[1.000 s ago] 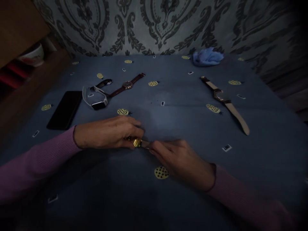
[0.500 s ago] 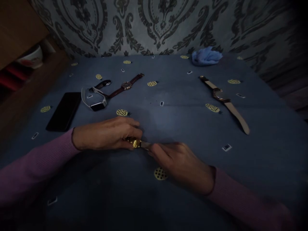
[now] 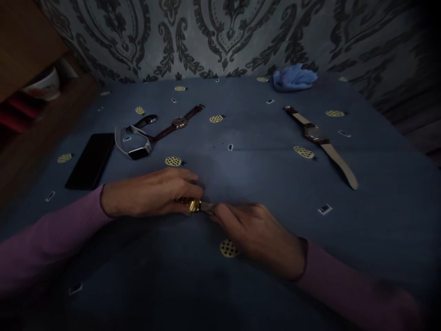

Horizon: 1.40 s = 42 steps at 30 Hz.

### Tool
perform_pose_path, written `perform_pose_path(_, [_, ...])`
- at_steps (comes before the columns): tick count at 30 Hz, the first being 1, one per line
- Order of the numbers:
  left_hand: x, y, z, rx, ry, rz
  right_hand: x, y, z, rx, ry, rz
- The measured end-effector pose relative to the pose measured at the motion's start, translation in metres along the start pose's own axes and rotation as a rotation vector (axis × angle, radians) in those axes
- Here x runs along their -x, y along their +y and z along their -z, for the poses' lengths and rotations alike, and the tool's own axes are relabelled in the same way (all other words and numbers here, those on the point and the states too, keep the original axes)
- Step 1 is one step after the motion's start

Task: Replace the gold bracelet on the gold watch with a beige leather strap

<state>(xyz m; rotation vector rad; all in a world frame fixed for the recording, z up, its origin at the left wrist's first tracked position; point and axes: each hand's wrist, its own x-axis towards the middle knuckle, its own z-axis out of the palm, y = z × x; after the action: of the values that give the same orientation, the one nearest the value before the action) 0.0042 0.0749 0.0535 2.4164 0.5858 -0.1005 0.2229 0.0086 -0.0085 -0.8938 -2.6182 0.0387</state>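
A gold-coloured wristwatch (image 3: 194, 205) lies between my two hands, low over the tablecloth. My left hand (image 3: 155, 191) is closed on its case end, thumb below and fingers above. The fingers of my right hand (image 3: 253, 234) pinch the far end of its greyish strap (image 3: 206, 208); the tip of the strap is hidden in them. Beyond my left hand lie a smartwatch with a pale band (image 3: 139, 153), a wristwatch with a brown strap (image 3: 179, 122) and a small dark-strapped watch (image 3: 151, 119). To the right, another wristwatch (image 3: 314, 133) lies stretched out, its strap's pale underside showing.
A black phone (image 3: 91, 161) rests at the left. Near the patterned wall (image 3: 227, 37) sits a crumpled blue cloth (image 3: 295, 78). A wooden shelf unit (image 3: 31, 27) holding a bowl (image 3: 44, 87) borders the left side. The blue tablecloth (image 3: 262, 174) has a pineapple print.
The view has shifted very slightly. Both hands keep the same hold on the gold-coloured wristwatch, and the other things lie as before.
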Motion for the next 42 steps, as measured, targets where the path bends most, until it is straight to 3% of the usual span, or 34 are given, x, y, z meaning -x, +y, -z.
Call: perform_pose_path(42, [0.0021, -0.0046, -0.0033, 0.061, 0.035, -0.007, -0.0005, -0.0005, -0.0007, 0.026, -0.017, -0.012])
